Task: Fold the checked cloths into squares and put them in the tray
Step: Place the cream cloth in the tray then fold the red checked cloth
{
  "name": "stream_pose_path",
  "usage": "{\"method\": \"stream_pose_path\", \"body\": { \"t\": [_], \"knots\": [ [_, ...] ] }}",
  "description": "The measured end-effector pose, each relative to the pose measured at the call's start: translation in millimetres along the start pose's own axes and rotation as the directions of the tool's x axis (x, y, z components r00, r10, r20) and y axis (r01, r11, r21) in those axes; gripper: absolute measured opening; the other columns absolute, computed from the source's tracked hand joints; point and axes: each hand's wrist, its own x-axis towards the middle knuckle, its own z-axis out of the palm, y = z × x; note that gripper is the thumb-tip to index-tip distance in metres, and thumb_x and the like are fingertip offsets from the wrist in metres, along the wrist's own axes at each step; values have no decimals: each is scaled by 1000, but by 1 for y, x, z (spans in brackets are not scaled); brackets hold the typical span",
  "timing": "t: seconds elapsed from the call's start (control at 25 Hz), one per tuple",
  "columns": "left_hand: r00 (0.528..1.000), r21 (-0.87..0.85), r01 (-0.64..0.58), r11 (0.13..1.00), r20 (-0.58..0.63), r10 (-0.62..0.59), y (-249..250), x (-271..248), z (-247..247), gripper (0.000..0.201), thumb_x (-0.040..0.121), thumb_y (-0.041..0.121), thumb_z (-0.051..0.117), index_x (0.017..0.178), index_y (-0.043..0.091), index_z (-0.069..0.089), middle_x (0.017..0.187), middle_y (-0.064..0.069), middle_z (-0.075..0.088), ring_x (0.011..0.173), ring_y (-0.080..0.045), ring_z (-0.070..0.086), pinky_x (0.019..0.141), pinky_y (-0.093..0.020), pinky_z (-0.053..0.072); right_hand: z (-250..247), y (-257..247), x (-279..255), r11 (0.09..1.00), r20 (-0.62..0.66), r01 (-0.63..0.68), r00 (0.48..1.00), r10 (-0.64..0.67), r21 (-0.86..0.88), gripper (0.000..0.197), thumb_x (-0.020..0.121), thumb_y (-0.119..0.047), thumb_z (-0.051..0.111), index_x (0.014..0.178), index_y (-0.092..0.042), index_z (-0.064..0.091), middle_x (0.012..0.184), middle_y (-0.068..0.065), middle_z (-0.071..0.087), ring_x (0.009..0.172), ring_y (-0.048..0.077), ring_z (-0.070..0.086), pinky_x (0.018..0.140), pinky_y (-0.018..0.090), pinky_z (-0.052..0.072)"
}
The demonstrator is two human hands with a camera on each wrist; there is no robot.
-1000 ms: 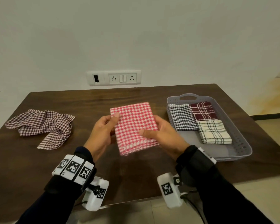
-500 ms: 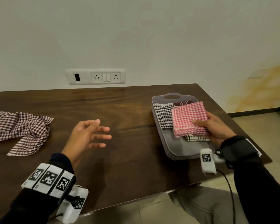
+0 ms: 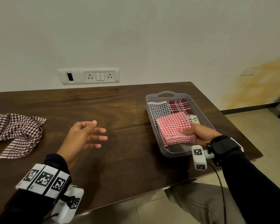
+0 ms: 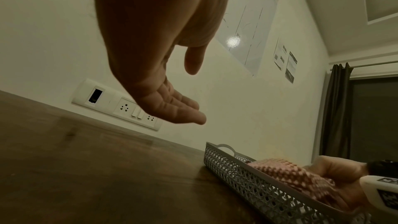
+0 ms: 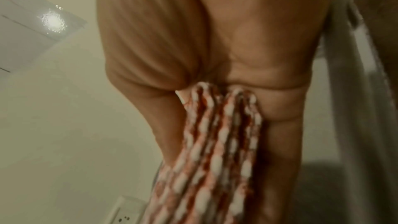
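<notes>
My right hand point(image 3: 192, 132) pinches a folded red-and-white checked cloth point(image 3: 174, 127) by its near edge, thumb on top, holding it over the near half of the grey tray point(image 3: 153, 125). In the right wrist view the cloth's layered edge point(image 5: 217, 142) runs between thumb and fingers. The tray holds a black-and-white cloth point(image 3: 158, 110), a maroon plaid cloth point(image 3: 179, 105) and a cream plaid cloth point(image 3: 193, 118), which the red one partly covers. My left hand point(image 3: 87, 136) hovers over the table's middle, fingers spread and empty. An unfolded maroon checked cloth point(image 3: 16, 131) lies crumpled at the far left.
The dark wooden table point(image 3: 103, 113) stands against a white wall with a socket panel point(image 3: 89, 76). The tray point(image 4: 247, 173) sits near the table's right edge. Tiled floor point(image 3: 257, 135) lies beyond the right and front edges.
My right hand carried the folded red cloth from the table's middle to the tray and has lowered it towards the near half. My left hand let go and stays open over the table.
</notes>
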Motion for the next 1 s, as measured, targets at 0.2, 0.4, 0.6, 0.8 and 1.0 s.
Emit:
{"method": "stream_pose_path", "body": {
  "t": [0.2, 0.4, 0.6, 0.8, 1.0],
  "knots": [
    [1000, 8, 9, 1000, 2, -9, 2, -2, 0, 24, 99, 32, 54, 117, 16, 51, 102, -12, 75, 91, -30, 75, 76, -46, 55, 1, 12, 12, 751, -225, -234, 967, 116, -617, 48, 82, -28, 77, 123, -7, 64, 112, 8, 73, 99, 26, 70, 95, 40, 55],
    [1000, 19, 15, 1000, -2, -15, 4, -3, -2, 24, 99, 32, 54, 117, 17, 51, 102, -12, 75, 91, -30, 75, 75, -46, 56, 15, 5, 10, 433, -388, -361, 921, 28, -826, 60, 83, -42, 76, 131, -11, 58, 132, 7, 61, 117, 27, 58, 101, 36, 47],
    [1000, 26, 13, 1000, -1, -13, 3, -2, -1, 24, 98, 31, 56, 116, 16, 51, 102, -13, 75, 90, -31, 74, 72, -44, 56, 27, 2, 12, 298, -450, -416, 891, -56, -859, 62, 82, -38, 78, 129, -5, 55, 130, 12, 61, 104, 27, 60, 81, 31, 48],
    [1000, 37, 8, 999, 3, -8, 2, -1, -2, 30, 97, 31, 57, 120, 12, 50, 103, -15, 74, 89, -32, 74, 71, -44, 56, 29, -5, 25, 329, -433, -332, 848, -307, -884, 71, 75, -36, 84, 130, -5, 51, 137, 17, 51, 116, 31, 57, 89, 35, 50],
    [1000, 53, 9, 999, 15, -9, 3, -3, 0, 25, 98, 31, 57, 114, 13, 51, 101, -14, 75, 89, -32, 74, 73, -45, 56, 33, -2, 30, 232, -309, -264, 934, -181, -936, 38, 80, -18, 79, 112, -6, 61, 110, 8, 64, 95, 23, 59, 76, 30, 44]
  ]
}}
